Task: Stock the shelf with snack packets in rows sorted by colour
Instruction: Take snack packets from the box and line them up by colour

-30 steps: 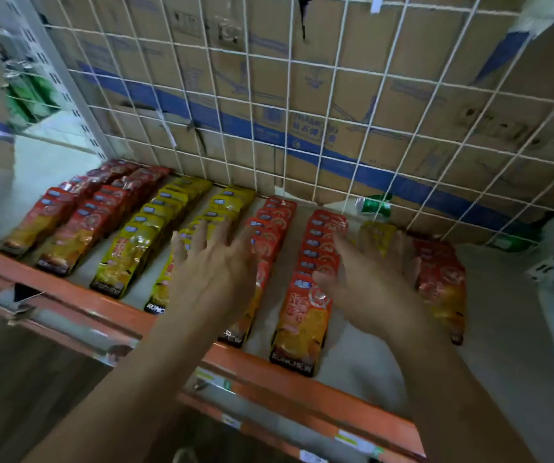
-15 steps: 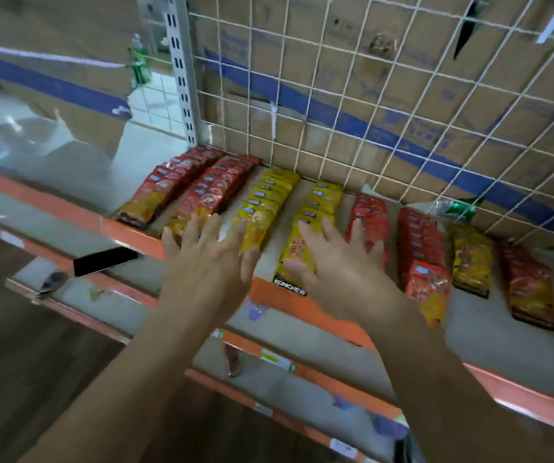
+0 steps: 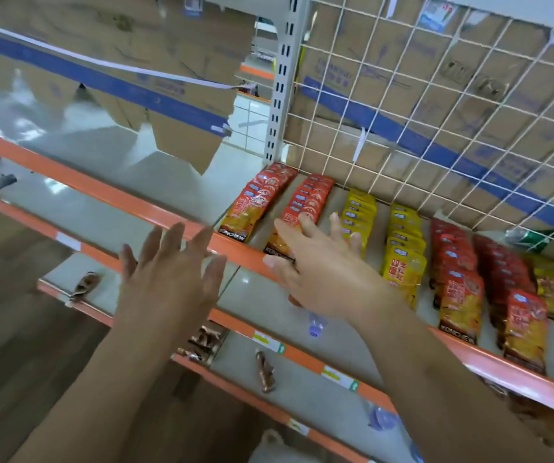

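Snack packets lie in rows on the orange-edged shelf (image 3: 155,208). Two red rows (image 3: 262,198) are at the left, then two yellow rows (image 3: 402,248), then two more red rows (image 3: 459,279), with a lone yellow packet (image 3: 552,289) at the far right. My left hand (image 3: 172,272) hovers in front of the shelf's orange edge, fingers spread, holding nothing. My right hand (image 3: 322,265) reaches over the edge with spread fingers; its fingertips cover the front of the second red row, and it grips nothing.
A white wire grid (image 3: 436,111) backed by cardboard boxes closes off the rear. A grey slotted upright (image 3: 282,78) stands left of the rows. A lower shelf (image 3: 302,369) holds small brown packets and price tags. Wooden floor lies bottom left.
The view has swung left, so the packet rows now sit to the right. Both hands have moved left along the shelf front, away from the middle rows, still holding nothing.
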The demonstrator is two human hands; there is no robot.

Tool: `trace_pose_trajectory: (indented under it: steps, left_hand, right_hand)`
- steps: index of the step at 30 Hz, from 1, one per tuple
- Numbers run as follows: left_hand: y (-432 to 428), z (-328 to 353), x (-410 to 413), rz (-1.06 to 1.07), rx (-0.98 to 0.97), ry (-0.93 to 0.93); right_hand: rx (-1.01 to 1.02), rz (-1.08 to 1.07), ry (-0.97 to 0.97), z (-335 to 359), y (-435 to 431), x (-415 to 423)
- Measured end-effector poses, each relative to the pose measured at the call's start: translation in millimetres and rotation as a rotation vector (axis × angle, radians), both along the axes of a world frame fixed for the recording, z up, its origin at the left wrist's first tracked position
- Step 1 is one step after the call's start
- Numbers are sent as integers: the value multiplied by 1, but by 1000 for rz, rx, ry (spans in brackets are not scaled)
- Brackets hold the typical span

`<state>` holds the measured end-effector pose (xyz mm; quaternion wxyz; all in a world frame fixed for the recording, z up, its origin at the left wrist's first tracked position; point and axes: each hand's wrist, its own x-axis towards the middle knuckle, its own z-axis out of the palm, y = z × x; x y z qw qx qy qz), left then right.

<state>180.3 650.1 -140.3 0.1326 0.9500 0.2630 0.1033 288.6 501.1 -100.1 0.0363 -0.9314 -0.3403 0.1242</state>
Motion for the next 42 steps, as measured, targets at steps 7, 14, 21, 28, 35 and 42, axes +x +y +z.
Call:
trace_pose_trajectory:
  steps: [7,14,21,28,35,42]
  left_hand:
    - [86,10,-15,1,28,-68]
    - [204,10,-3,-43,94,-135]
    - [301,20,13,-68,116,-238]
    - [374,42,30,-104,115,-358]
    - [462,78,46,-224,137,-471]
    - [530,128,46,-367,170,-730]
  right_hand:
    - [36,109,-21,13,100,-4]
    - [67,161,13,21,212,8]
    - [49,151,15,34,300,15]
    - [62,133,-44,51,363,13]
    - [140,22,-142,82,432,0]
    - [430,-65,-362,115,496,-12]
